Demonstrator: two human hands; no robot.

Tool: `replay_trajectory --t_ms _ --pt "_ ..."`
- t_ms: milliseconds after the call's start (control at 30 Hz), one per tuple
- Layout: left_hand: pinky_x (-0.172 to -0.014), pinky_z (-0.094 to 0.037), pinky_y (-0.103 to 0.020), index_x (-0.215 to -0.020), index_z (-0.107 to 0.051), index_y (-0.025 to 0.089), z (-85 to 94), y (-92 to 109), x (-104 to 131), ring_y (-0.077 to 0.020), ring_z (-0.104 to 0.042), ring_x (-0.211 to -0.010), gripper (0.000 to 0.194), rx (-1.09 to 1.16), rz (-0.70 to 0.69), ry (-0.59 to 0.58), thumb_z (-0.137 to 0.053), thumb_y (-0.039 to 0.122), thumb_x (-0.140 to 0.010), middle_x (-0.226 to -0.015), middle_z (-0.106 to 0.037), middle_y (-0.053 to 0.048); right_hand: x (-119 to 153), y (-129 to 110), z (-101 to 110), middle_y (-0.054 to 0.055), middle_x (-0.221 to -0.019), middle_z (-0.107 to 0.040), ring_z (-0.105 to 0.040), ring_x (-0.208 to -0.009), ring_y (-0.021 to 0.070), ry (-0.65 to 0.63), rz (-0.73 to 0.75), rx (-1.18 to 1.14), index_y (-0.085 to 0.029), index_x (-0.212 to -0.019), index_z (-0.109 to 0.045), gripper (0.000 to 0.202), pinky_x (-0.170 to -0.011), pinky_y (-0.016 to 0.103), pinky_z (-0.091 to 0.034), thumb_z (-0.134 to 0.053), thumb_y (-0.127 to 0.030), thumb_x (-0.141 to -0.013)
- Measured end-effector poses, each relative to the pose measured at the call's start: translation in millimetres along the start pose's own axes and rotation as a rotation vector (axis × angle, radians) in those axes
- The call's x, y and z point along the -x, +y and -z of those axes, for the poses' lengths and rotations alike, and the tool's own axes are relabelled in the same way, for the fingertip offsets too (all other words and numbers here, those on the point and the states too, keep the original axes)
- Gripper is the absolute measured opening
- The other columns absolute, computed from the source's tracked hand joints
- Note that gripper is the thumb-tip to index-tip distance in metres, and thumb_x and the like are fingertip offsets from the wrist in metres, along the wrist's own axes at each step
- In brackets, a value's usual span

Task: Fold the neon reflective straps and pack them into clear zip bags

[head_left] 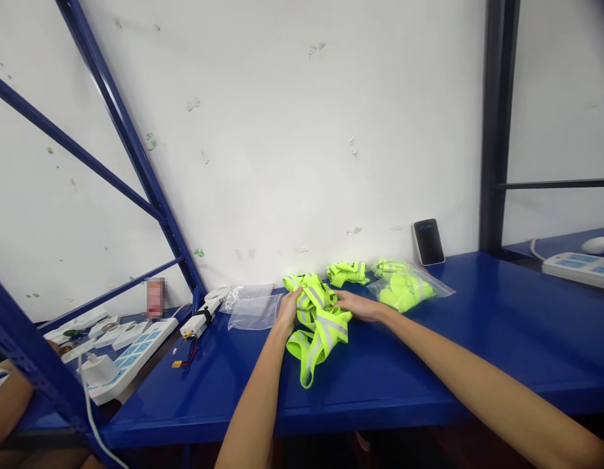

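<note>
A neon-yellow reflective strap vest [326, 326] with silver-grey stripes lies loosely bunched on the blue shelf, a loop of it hanging toward the front edge. My left hand [288, 310] is closed on its left side, thumb on top. From the right, my right hand [358, 305] grips the bundle's other side, its fingertips partly hidden by the straps. Just behind is another folded reflective bundle [347, 273]. To the right of my right hand, more yellow strapping sits inside a clear zip bag [410, 290].
Flat clear plastic bags [255, 312] lie left of my hands, beside a white battery pack [200, 320] with wires. A small black-faced display [429, 241] leans on the wall. Blue rack posts [130, 150] and a power strip [135, 361] are at left, with another person's arm [11, 404].
</note>
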State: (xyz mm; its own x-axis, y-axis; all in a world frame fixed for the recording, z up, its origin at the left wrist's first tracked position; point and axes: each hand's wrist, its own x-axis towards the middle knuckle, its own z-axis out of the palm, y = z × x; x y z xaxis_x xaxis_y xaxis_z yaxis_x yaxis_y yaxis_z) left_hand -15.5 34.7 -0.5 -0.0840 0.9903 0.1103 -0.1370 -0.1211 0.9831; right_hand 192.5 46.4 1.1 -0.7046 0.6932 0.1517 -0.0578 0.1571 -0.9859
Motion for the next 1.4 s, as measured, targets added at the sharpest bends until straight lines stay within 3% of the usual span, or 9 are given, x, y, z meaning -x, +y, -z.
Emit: replay_trajectory --t_ms 200,333,467,600,767,867,967,1067,1400 --pt "-0.076 -0.055 -0.035 -0.100 -0.064 0.011 2.6 12 8 -0.0249 -0.070 -0.083 0.031 0.361 0.117 -0.088 -0.060 0.034 -0.081 -0.090 -0.073 -0.012 8 -4 3 0.013 -0.137 -0.051 -0.048 -0.124 0.0321 0.203 0.270 0.659 -0.021 -0.143 -0.038 0.079 -0.102 0.045 -0.038 -0.069 -0.028 -0.071" --pt "-0.079 -0.054 -0.030 -0.106 -0.059 0.017 4.8 15 3 -0.0186 -0.068 -0.086 0.031 0.439 -0.101 0.076 -0.063 0.035 -0.082 -0.099 -0.071 -0.007 19 -4 6 0.015 -0.146 -0.035 -0.044 -0.127 0.0334 0.293 0.268 0.869 -0.028 -0.151 -0.016 0.092 -0.100 0.048 -0.039 -0.068 -0.036 -0.075" --pt "-0.074 -0.055 -0.026 -0.115 -0.050 0.025 7.4 8 -6 -0.0121 -0.068 -0.077 0.034 0.444 -0.146 0.281 -0.062 0.031 -0.083 -0.094 -0.069 0.000 22 -2 1 0.009 -0.151 -0.022 -0.040 -0.130 0.0311 0.228 0.342 0.943 -0.033 -0.146 -0.032 0.074 -0.102 0.046 -0.039 -0.061 -0.023 -0.079" --pt "-0.065 -0.054 -0.023 -0.107 -0.056 0.020 5.6 2 -6 -0.0121 -0.066 -0.067 0.025 0.390 -0.049 0.270 -0.059 0.030 -0.084 -0.080 -0.068 0.000 17 0 -5 0.006 -0.154 -0.018 -0.028 -0.139 0.0297 0.263 0.384 0.764 -0.025 -0.119 -0.062 0.037 -0.108 0.046 -0.033 -0.050 -0.020 -0.084" --pt "-0.062 -0.055 -0.029 -0.107 -0.060 0.012 -5.1 0 6 -0.0185 -0.068 -0.065 0.041 0.316 0.146 0.010 -0.054 0.048 -0.087 -0.079 -0.070 -0.009 14 0 -3 0.011 -0.155 -0.019 -0.020 -0.143 0.0272 0.471 0.456 0.720 -0.025 -0.133 -0.043 0.053 -0.110 0.046 -0.029 -0.058 -0.033 -0.083" --pt "-0.068 -0.056 -0.033 -0.113 -0.060 0.013 -12.7 -4 15 -0.0217 -0.070 -0.073 0.052 0.262 0.185 -0.158 -0.050 0.057 -0.087 -0.089 -0.071 -0.012 15 -2 -2 0.012 -0.147 -0.038 -0.036 -0.135 0.0284 0.376 0.493 0.770 -0.023 -0.125 -0.052 0.045 -0.108 0.044 -0.031 -0.059 -0.040 -0.084" --pt "-0.079 -0.054 -0.037 -0.117 -0.061 0.015 -19.1 -8 21 -0.0253 -0.068 -0.089 0.056 0.250 0.145 -0.290 -0.047 0.060 -0.087 -0.098 -0.071 -0.012 10 1 -2 0.011 -0.109 -0.066 -0.061 -0.100 0.0277 0.510 0.348 0.656 -0.018 -0.108 -0.061 0.039 -0.091 0.043 -0.045 -0.053 -0.049 -0.087" --pt "-0.087 -0.050 -0.037 -0.117 -0.063 0.015 -21.9 -10 25 -0.0268 -0.066 -0.097 0.051 0.148 0.017 -0.351 -0.056 0.053 -0.084 -0.102 -0.071 -0.012 3 8 -1 0.007 -0.082 -0.068 -0.063 -0.076 0.0250 0.649 0.219 0.464 -0.015 -0.094 -0.063 0.045 -0.074 0.039 -0.051 -0.050 -0.057 -0.084" --pt "-0.076 -0.050 -0.029 -0.105 -0.064 0.015 -18.6 -17 19 -0.0215 -0.066 -0.085 0.043 -0.013 -0.103 -0.317 -0.067 0.011 -0.062 -0.100 -0.071 -0.007 4 8 -9 0.012 -0.099 -0.071 -0.068 -0.088 0.0280 0.589 0.069 -0.146 -0.017 -0.101 -0.063 0.043 -0.077 0.040 -0.054 -0.055 -0.054 -0.082"
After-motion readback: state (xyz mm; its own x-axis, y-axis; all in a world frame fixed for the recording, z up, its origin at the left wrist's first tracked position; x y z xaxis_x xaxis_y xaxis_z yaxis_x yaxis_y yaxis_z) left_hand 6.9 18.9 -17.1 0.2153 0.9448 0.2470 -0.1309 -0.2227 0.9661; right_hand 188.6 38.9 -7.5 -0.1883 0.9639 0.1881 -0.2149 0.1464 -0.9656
